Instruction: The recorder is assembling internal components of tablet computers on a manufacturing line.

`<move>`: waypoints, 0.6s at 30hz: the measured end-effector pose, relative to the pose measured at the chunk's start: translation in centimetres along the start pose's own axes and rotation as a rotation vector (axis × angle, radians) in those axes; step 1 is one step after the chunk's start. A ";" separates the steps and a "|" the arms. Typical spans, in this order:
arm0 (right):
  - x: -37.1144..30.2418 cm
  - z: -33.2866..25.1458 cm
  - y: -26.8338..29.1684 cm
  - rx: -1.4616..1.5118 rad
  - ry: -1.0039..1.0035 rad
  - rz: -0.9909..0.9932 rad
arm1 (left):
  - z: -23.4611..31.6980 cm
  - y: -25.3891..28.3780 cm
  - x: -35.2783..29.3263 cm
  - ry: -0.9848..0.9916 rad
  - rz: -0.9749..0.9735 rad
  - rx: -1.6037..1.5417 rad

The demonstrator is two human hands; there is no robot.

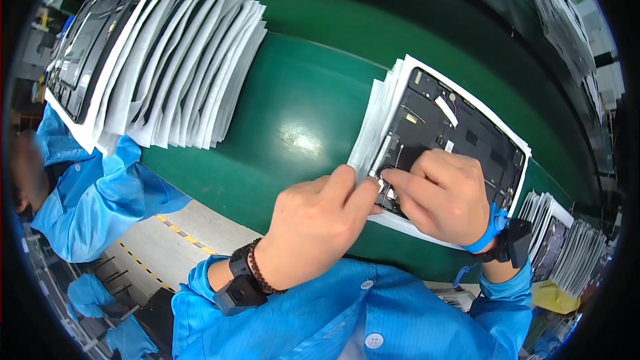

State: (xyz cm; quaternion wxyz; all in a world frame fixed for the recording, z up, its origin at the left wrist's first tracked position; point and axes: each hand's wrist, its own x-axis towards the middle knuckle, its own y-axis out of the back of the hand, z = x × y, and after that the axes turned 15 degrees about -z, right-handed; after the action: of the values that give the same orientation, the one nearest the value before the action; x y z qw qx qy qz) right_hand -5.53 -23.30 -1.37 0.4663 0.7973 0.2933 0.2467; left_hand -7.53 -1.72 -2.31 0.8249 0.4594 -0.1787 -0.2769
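L hand (310, 217) and R hand (450, 193) have fingers bent, tips close together; whether they grip a small part, I cannot tell. Under them is panel (467, 127), its near-left corner. Prob. light, stiff, w/ fragile parts; better hold by edges. Looks black, flat, w/ white bits. Below: sheets (368, 120), counter (300, 113).

Left hand (312, 217) curled, back upward, right hand (448, 195) curled, angled leftward, both close together
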 end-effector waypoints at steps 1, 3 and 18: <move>-0.2 -0.1 0.2 -0.031 -0.003 -0.021 | 0.1 0.1 0.1 0.005 0.010 -0.001; -0.3 -0.2 0.3 -0.077 0.010 -0.034 | 0.2 0.1 0.1 0.025 -0.024 0.009; -0.5 -0.6 0.9 -0.148 0.012 -0.098 | -0.5 1.0 0.7 -0.166 -0.005 -0.048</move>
State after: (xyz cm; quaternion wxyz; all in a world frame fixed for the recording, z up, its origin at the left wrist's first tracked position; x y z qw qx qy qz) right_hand -6.07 -23.64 -0.41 0.5336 0.7440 0.3156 0.2493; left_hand -6.41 -1.40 -1.73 0.8173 0.4153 -0.2388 -0.3202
